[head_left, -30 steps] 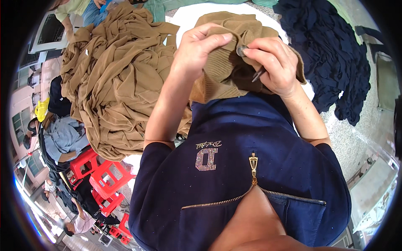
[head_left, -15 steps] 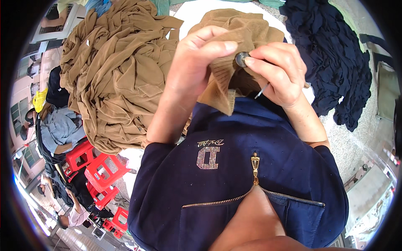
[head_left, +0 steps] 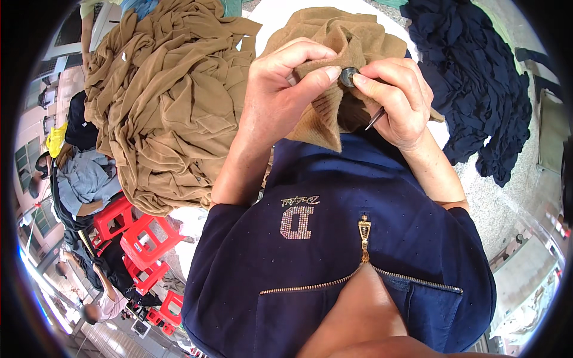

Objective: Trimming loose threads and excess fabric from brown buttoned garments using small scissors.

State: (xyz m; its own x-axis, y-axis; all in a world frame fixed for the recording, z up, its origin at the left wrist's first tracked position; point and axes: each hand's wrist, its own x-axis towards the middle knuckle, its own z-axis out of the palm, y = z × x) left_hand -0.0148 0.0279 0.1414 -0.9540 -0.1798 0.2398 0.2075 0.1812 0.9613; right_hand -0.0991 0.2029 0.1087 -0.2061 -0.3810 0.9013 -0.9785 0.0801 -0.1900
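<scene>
In front of my chest I hold a brown ribbed knit garment point(head_left: 325, 122), bunched up over my lap. My left hand point(head_left: 280, 80) is closed on its edge, the thumb pressing the cloth beside a dark round button point(head_left: 348, 76). From the other side my right hand point(head_left: 399, 98) pinches that button between thumb and forefinger. A thin pointed metal tool point(head_left: 375, 118) sticks out from under the curled fingers of the same hand; the rest of it is hidden. Whether thread joins the button to the cloth is too small to tell.
A large heap of brown garments point(head_left: 173, 113) lies to the left, and dark navy garments point(head_left: 471, 89) are piled at the right. Red plastic stools point(head_left: 146, 241) stand at the lower left. Beyond them is a person in a pale top point(head_left: 112, 303).
The button has turned and shifted slightly up, and my left thumb has come closer to it. The garment's edge is folded differently. The tool in my right hand has tilted and shows darker.
</scene>
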